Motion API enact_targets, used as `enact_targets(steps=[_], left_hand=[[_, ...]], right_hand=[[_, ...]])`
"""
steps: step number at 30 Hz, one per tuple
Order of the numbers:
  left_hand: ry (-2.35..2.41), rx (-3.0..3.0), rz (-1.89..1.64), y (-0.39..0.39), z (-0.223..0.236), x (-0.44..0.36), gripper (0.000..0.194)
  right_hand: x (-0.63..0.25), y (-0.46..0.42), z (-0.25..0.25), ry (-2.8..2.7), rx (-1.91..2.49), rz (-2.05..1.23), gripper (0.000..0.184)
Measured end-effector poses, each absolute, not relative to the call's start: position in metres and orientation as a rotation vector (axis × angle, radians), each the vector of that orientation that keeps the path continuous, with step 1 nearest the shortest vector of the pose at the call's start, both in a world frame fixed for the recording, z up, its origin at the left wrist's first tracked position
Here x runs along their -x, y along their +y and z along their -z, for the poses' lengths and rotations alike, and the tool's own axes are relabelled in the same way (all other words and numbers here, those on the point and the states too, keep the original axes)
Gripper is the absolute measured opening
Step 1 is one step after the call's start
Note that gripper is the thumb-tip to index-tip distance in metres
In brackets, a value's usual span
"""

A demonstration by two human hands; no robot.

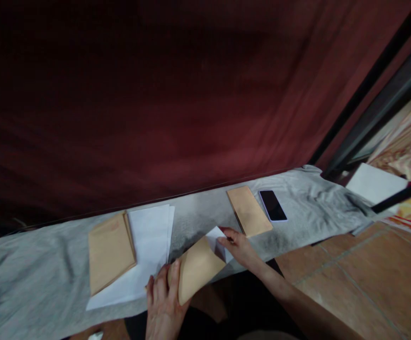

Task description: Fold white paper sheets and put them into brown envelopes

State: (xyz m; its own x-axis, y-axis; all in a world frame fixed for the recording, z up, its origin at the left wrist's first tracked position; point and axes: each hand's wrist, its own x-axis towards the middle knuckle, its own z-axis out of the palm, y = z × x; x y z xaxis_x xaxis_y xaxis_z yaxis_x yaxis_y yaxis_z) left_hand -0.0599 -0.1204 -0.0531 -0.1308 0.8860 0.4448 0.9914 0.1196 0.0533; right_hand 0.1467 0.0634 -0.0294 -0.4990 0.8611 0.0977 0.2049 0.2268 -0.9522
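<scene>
My left hand grips the lower left end of a brown envelope, its fingers lying over the paper. At the envelope's right end, my right hand pinches a folded white paper, which sits partly inside the opening. The envelope is tilted, over the front edge of the cloth-covered surface. To the left, a stack of brown envelopes lies on white paper sheets. Another brown envelope or small stack rests beyond my right hand.
A phone with a dark screen lies right of the far envelopes. Grey cloth covers the narrow surface, with a dark red panel rising behind it. A dark metal frame stands at the right, above a tiled floor.
</scene>
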Motion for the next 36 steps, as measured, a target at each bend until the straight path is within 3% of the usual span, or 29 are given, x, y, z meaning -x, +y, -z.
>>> enact_targets(steps=[23,27,36], left_hand=[[-2.053,1.892,0.552,-0.107,0.062,0.058,0.078],[-2.066,1.904,0.566,-0.107,0.06,0.058,0.078],[-2.111,1.903,0.59,-0.105,0.057,0.055,0.079]], right_hand=[[-0.134,0.057,0.051,-1.976,1.004,-1.237,0.019],[-0.135,0.054,0.049,-1.914,1.038,-1.227,0.01],[-0.136,0.048,0.04,-1.671,1.084,-1.325,0.013]])
